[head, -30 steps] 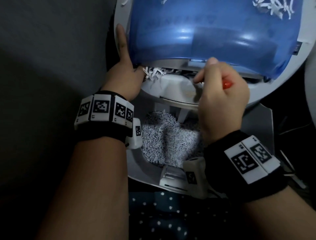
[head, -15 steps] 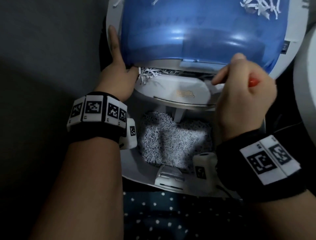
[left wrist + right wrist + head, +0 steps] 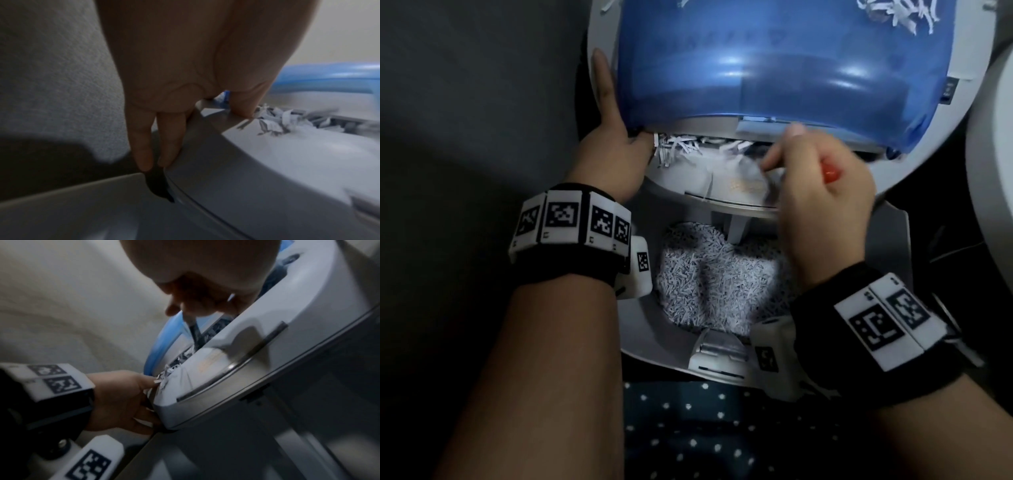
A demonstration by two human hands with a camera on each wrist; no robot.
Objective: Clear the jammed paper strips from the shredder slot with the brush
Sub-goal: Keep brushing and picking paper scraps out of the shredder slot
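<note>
Your right hand (image 3: 825,202) clamps the brush (image 3: 193,331), tip in the slot (image 3: 205,337). Jammed strips (image 3: 678,149) lie leftward along it, beside your flat, bracing left hand (image 3: 613,150).

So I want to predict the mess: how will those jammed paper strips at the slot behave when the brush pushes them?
The paper strips look thin, curled and tangled, so they will probably flex rather than resist. Likely very light, they may scatter as the brush in the right hand sweeps. Being tangled, some may come away in clumps.
</note>
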